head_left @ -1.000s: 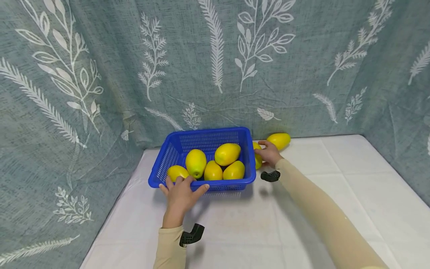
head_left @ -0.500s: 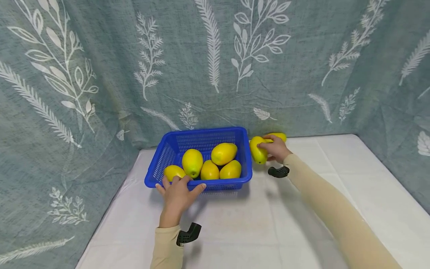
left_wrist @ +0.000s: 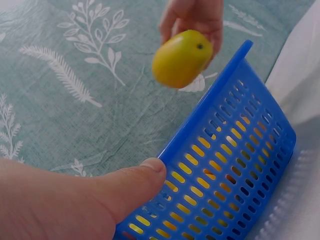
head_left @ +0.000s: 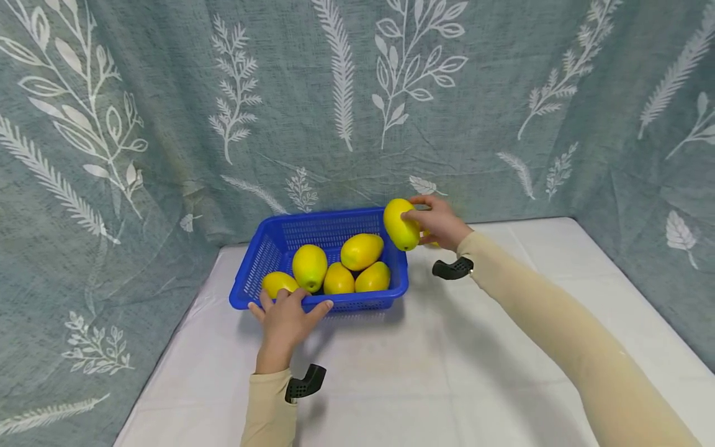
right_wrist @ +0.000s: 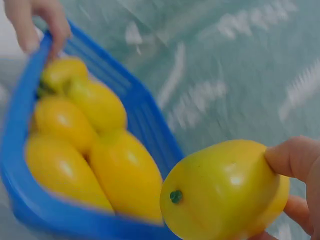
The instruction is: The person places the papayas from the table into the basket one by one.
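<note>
My right hand pinches a yellow mango between thumb and fingers, over the right rim of a blue slotted plastic basket. Its small green stem spot faces the camera in the right wrist view, where the mango overlaps the basket's edge. Several more yellow mangoes lie inside, grouped toward the front. My left hand grips the front rim near the left corner, fingers over the edge. The left wrist view shows that thumb against the outside of the rim.
A sliver of another mango shows behind my right hand, on the white tablecloth. A grey-green leaf-patterned curtain hangs close behind the basket and along both sides.
My right hand has taken the mango from beside the basket, lifted it and carried it left over the rim. The left hand keeps its grip; the whole head view has shifted slightly.
</note>
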`<move>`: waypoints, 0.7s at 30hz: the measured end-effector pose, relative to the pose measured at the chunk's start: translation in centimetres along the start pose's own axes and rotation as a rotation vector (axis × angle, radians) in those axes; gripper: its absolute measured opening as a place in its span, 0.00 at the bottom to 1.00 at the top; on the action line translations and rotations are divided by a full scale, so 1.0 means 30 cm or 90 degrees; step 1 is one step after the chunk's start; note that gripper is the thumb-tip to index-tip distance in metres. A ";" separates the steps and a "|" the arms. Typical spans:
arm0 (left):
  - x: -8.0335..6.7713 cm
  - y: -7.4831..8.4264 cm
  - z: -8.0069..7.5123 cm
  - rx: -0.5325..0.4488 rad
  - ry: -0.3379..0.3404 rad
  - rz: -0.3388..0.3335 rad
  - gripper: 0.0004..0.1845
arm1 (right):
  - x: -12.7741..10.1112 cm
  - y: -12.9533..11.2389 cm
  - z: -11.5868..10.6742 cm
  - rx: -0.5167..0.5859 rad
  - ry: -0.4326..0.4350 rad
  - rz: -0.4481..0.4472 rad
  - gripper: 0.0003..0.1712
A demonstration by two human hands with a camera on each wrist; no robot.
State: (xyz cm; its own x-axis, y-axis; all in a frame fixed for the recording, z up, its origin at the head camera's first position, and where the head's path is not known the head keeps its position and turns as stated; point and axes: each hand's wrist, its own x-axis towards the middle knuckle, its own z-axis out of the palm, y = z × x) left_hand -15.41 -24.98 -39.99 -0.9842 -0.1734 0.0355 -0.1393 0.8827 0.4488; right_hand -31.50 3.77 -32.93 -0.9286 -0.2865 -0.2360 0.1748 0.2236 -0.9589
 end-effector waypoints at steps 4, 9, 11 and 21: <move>0.001 -0.008 -0.003 0.006 -0.001 -0.004 0.36 | -0.009 -0.005 0.107 -0.002 -0.039 0.003 0.37; 0.000 -0.008 0.004 0.011 -0.008 -0.006 0.36 | -0.016 0.027 0.212 -0.035 -0.056 0.018 0.35; 0.001 -0.008 0.005 0.008 -0.006 -0.005 0.36 | -0.018 0.039 0.237 -0.048 -0.055 0.019 0.35; 0.005 -0.002 -0.002 -0.006 -0.004 -0.009 0.36 | -0.022 0.040 0.238 -0.057 -0.044 0.019 0.36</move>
State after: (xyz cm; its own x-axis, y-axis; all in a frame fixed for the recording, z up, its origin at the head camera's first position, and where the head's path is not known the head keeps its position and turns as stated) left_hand -15.54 -25.09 -39.96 -0.9829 -0.1829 0.0229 -0.1524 0.8763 0.4571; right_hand -28.32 -2.44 -35.04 -0.8977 -0.3419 -0.2778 0.1693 0.3145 -0.9341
